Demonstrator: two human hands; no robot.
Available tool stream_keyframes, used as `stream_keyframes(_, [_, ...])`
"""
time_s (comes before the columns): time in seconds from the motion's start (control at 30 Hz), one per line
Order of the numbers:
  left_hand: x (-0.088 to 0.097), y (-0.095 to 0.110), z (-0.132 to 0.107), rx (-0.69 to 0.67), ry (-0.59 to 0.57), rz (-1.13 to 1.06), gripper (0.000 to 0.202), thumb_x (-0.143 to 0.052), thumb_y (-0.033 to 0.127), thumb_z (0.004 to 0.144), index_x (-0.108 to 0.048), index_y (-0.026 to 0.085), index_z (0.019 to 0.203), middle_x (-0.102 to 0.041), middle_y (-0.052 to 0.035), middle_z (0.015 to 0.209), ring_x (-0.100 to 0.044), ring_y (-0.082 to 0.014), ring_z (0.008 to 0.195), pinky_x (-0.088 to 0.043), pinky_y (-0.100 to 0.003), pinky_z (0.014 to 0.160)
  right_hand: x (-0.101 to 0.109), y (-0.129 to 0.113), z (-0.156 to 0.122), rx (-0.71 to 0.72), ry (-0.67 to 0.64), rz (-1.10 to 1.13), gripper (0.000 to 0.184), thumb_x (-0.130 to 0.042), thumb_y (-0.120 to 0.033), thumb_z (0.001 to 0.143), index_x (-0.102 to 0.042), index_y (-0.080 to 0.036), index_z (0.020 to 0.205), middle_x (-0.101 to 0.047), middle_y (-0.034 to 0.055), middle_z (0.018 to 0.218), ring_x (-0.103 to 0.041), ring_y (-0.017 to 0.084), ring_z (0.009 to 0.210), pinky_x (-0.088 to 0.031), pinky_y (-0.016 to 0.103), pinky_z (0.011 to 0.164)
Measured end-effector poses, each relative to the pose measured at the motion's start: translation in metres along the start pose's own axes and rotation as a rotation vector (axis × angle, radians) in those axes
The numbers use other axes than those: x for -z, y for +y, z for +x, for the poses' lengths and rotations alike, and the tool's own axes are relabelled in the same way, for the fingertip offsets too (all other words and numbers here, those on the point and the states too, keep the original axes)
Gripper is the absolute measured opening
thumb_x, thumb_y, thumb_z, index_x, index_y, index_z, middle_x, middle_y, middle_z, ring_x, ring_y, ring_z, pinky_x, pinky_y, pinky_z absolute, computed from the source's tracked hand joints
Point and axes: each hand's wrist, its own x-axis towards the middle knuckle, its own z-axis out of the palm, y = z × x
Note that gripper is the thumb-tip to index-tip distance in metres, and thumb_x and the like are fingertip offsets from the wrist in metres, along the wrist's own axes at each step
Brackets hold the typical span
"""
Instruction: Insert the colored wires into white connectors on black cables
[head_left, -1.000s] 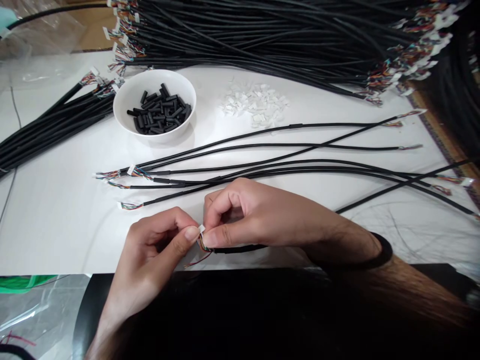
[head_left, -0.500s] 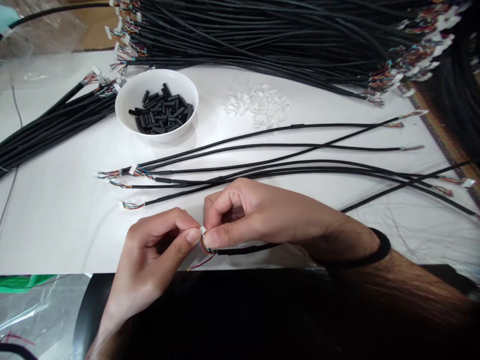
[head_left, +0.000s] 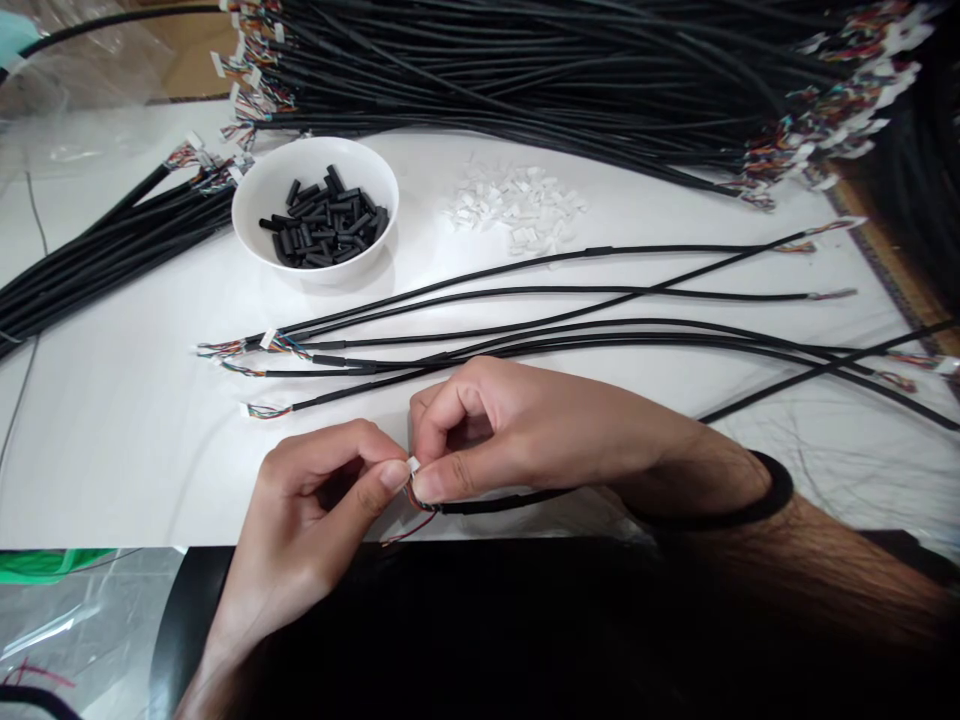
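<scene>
Slid a bit right, L hand [head_left: 304,535] & R hand [head_left: 517,430] both pinch a tiny white plug [head_left: 413,465] & its wires [head_left: 412,497] near the front of the white table [head_left: 112,450], w/ cable pile [head_left: 510,80] at back & clear plastic [head_left: 82,635] low left.

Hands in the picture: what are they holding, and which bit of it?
A black cable, by its end: the left hand pinches at the small white connector, the right hand at the coloured wires beside it. The exact grip is hidden.
</scene>
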Motion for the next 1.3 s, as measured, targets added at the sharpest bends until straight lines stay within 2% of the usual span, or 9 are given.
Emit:
stream_keyframes(0.43, [-0.001,0.000,-0.002,0.077,-0.030,-0.149,0.027,-0.059,0.033,0.093,-0.060,0.020,0.069,-0.047,0.0058,0.058,-0.039,-0.0066,0.054,-0.031,-0.018,0.048,0.002,0.002,0.001,0.013,-0.011,0.021,0.013,-0.075,-0.023,0.073,-0.068,-0.012,0.070,-0.054,-0.0054,0.059,-0.042,0.005,0.053,-0.032,0.019,0.051])
stream_keyframes(0.77, [0.002,0.000,-0.002,0.052,-0.061,-0.150,0.025,-0.059,0.031,0.093,-0.061,0.021,0.070,-0.048,0.0058,0.058,-0.039,-0.0068,0.054,-0.032,-0.018,0.049,0.001,0.004,0.003,0.033,-0.057,0.158,0.013,-0.073,-0.019,0.074,-0.065,-0.011,0.069,-0.053,-0.0052,0.060,-0.043,0.005,0.055,-0.031,0.020,0.051])
stream_keyframes(0.9, [0.001,-0.001,-0.002,0.040,-0.044,-0.131,0.028,-0.059,0.033,0.092,-0.061,0.020,0.068,-0.048,0.0050,0.057,-0.039,-0.0076,0.053,-0.031,-0.020,0.048,0.001,0.006,0.003,0.042,-0.053,0.180,0.012,-0.073,-0.020,0.075,-0.067,-0.010,0.070,-0.058,-0.0036,0.064,-0.046,0.005,0.057,-0.032,0.020,0.053])
stream_keyframes(1.0, [-0.002,-0.001,-0.003,0.039,0.028,-0.094,0.029,-0.061,0.034,0.091,-0.060,0.019,0.066,-0.047,0.0043,0.057,-0.038,-0.0087,0.053,-0.030,-0.021,0.047,0.001,0.007,0.003,0.051,-0.048,0.189,0.012,-0.074,-0.020,0.075,-0.067,-0.011,0.071,-0.060,-0.0025,0.065,-0.049,0.006,0.059,-0.034,0.020,0.054])
stream_keyframes(1.13, [-0.008,0.002,-0.004,0.041,0.110,-0.102,0.028,-0.062,0.033,0.089,-0.059,0.019,0.066,-0.048,0.0044,0.055,-0.037,-0.0086,0.052,-0.028,-0.022,0.047,-0.005,0.007,-0.001,0.063,0.054,0.186,0.009,-0.074,-0.019,0.074,-0.069,-0.012,0.072,-0.063,-0.0019,0.070,-0.054,0.008,0.064,-0.040,0.020,0.061])
stream_keyframes(1.3, [-0.013,0.009,-0.003,0.069,0.207,-0.114,0.027,-0.061,0.028,0.087,-0.057,0.018,0.062,-0.050,0.0044,0.052,-0.038,-0.0079,0.048,-0.027,-0.021,0.044,-0.027,0.009,-0.012,0.135,0.355,0.185,0.013,-0.079,-0.018,0.067,-0.068,-0.016,0.074,-0.063,-0.0005,0.085,-0.062,0.013,0.078,-0.048,0.024,0.069])
